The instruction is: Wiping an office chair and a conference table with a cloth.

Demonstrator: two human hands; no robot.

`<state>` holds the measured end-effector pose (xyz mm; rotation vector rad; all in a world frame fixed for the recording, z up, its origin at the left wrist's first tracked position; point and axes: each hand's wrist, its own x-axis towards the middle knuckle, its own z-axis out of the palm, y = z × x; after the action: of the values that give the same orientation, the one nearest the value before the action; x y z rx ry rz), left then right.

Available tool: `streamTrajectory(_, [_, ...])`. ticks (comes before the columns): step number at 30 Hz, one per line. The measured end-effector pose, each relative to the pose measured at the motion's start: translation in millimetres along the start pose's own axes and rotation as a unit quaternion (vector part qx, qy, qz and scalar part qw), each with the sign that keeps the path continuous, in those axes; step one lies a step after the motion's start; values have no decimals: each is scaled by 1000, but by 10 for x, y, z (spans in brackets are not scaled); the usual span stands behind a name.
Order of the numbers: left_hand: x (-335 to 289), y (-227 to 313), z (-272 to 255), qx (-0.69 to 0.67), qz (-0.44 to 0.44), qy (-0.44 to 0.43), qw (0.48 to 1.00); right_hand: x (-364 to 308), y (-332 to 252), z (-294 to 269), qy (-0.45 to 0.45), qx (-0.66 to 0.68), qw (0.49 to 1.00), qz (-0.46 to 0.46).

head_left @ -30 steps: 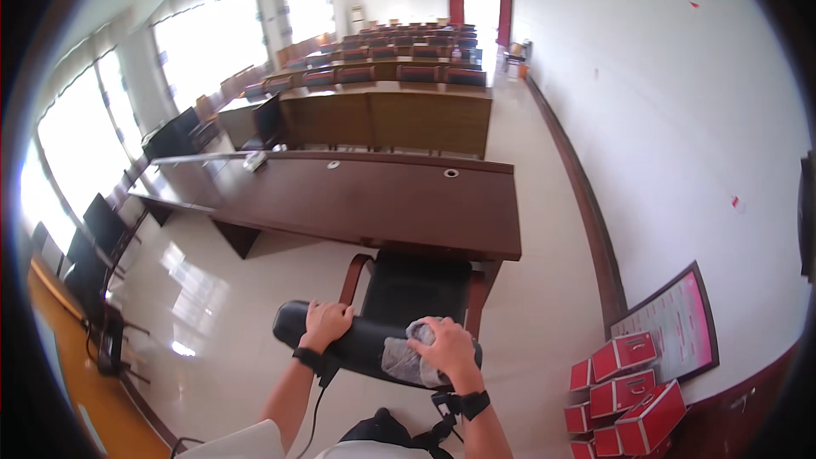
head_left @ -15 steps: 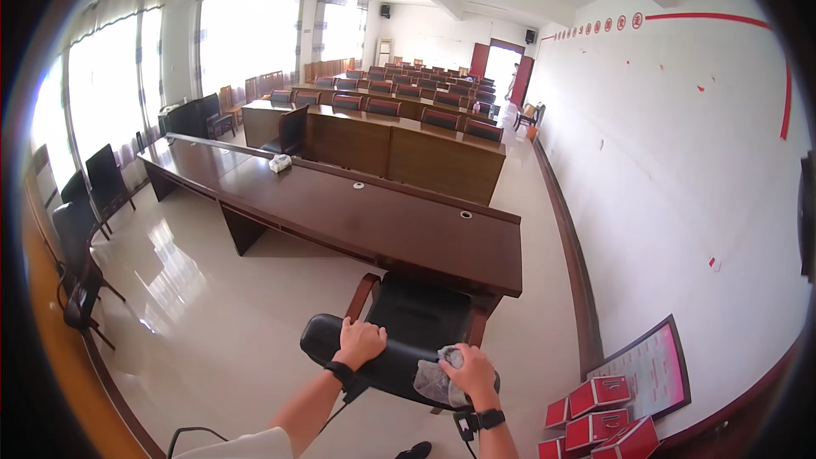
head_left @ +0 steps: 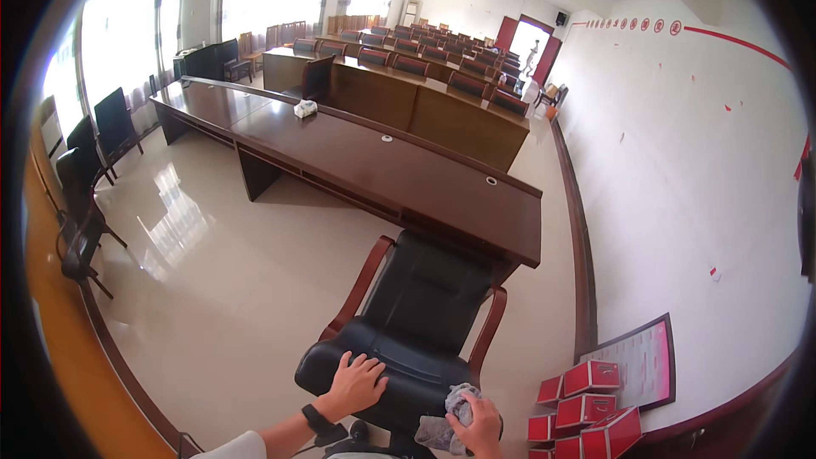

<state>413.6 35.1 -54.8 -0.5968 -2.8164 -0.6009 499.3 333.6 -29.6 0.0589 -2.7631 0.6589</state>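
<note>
Meeting room, pale glossy floor (head_left: 238,306), rows of desks and seats toward the far end.

Far left: bright windows (head_left: 274,0) with curtains; below them, black chairs (head_left: 116,125) along the side.

Left to centre: long dark-brown tabletop (head_left: 348,153), polished, two round cable holes, one white packet (head_left: 305,108) near its far edge.

Lower centre: left hand (head_left: 353,384), palm down, fingers spread, resting on the chair's padded back, grasping nothing.

Same place: one armchair (head_left: 429,293), drawn up to the near side of the tabletop; black, smooth, slightly shiny padding, curved reddish-brown armrests either side.

Right of these: one grey cloth (head_left: 436,432), soft, crumpled, one part bunched, another hanging flatter; at the right end of the chair's back, gripped by the right hand (head_left: 478,427).

Lower right: stacked red boxes (head_left: 586,408), pale edges; framed board (head_left: 653,365) behind, leaning on the white wall (head_left: 663,178).
</note>
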Motion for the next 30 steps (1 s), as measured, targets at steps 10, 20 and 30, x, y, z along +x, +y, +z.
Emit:
streamTrajectory(10, [-658,-373,-245,48,-151,67,985,-326,202,-247,-195,113,962,-157])
streamTrajectory(20, [-837,-205,-402,37,-181,60,981,55,1097,820,-507,201,828,132])
streamTrajectory(30, [-940,-209,-442,55,-221,24,974,295,2158,2646,-487,-18,873,-22])
